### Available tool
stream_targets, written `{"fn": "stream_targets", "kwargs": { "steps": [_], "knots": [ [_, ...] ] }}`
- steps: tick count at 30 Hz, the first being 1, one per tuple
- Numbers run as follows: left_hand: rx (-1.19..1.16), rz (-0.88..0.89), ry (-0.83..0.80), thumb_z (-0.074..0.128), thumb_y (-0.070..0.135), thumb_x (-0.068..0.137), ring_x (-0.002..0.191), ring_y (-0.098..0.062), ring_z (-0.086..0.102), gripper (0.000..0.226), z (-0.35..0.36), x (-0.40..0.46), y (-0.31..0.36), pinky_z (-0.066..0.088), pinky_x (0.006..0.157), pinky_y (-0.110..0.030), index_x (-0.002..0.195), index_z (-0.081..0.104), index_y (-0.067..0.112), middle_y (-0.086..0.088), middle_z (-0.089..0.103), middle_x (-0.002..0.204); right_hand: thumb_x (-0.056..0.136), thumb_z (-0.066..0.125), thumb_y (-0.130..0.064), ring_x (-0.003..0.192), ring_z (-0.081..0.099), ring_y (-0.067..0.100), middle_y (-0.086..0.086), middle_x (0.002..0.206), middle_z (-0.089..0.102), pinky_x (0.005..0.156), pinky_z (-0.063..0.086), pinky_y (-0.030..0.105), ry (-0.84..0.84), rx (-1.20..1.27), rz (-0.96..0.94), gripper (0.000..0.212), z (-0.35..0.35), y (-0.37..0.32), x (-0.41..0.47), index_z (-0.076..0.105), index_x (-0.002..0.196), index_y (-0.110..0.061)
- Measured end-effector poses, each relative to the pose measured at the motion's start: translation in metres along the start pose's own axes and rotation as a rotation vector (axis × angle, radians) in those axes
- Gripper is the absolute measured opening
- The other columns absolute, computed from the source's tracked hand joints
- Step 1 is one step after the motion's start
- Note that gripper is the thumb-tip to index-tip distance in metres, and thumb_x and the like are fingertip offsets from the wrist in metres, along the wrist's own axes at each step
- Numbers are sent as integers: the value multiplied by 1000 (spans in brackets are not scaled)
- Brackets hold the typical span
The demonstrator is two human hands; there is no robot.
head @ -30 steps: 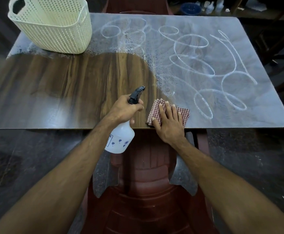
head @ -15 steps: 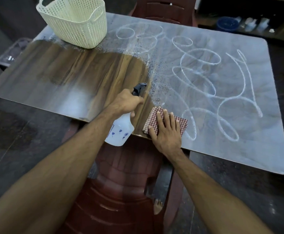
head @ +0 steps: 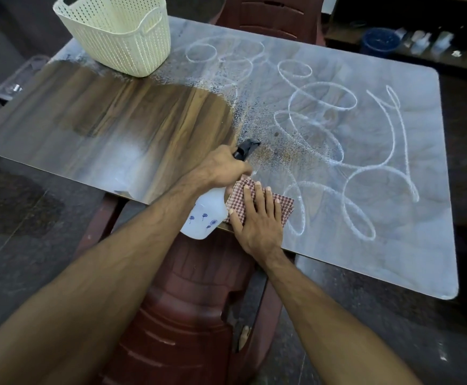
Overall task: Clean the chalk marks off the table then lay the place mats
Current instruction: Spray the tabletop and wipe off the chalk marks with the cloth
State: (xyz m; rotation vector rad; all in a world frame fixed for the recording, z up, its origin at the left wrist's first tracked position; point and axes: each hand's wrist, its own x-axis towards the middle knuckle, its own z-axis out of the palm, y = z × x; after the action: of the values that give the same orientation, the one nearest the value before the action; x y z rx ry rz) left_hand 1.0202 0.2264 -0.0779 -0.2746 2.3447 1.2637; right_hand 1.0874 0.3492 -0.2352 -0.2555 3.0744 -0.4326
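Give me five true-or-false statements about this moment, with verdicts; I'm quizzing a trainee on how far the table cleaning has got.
1. The left hand grips a spray bottle. True.
2. The right hand lies flat on a checked cloth at the table's near edge. True.
3. The chalk marks are all wiped away. False: loops still cover the right part of the table; only the left part shows clean wood.
4. The cream basket lies tipped on the floor. False: it stands upright on the table's far left corner.
5. Place mats are laid on the table. False: none are visible on it.
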Motion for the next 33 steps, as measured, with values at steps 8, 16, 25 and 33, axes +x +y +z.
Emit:
{"fn": "stream_targets", "kwargs": {
  "steps": [8,16,25,33],
  "knots": [
    [-106,-22,99,63,12,88,35,-13,49,19,-16,-31,-31,50,55,-17,104,65,1,-20,71,100,94,17,-64,152,5,24,2,165,9,123,1,44,-81,-39,-28,74,-10,28,1,20,157,-25],
    [-185,-51,156,64,12,90,36,-15,50,20,-18,-56,-65,56,68,-36,109,63,9,-5,67,85,94,13,-60,152,-1,29,10,165,2,122,2,52,-118,-104,37,78,-35,95,41,10,158,-15],
    [-241,11,220,64,9,88,35,-17,49,16,-29,-60,-63,48,48,-22,104,64,9,-39,58,112,93,11,-61,152,2,26,5,166,4,123,5,47,-221,-80,-270,78,-10,-4,-3,12,158,-19],
    [-296,26,198,65,11,87,37,-17,49,19,-43,-58,-83,47,54,-17,106,64,10,-42,58,104,98,18,-60,153,-3,20,-1,166,0,123,1,43,-172,-103,-178,70,-12,28,-7,8,158,-25]
  ]
}}
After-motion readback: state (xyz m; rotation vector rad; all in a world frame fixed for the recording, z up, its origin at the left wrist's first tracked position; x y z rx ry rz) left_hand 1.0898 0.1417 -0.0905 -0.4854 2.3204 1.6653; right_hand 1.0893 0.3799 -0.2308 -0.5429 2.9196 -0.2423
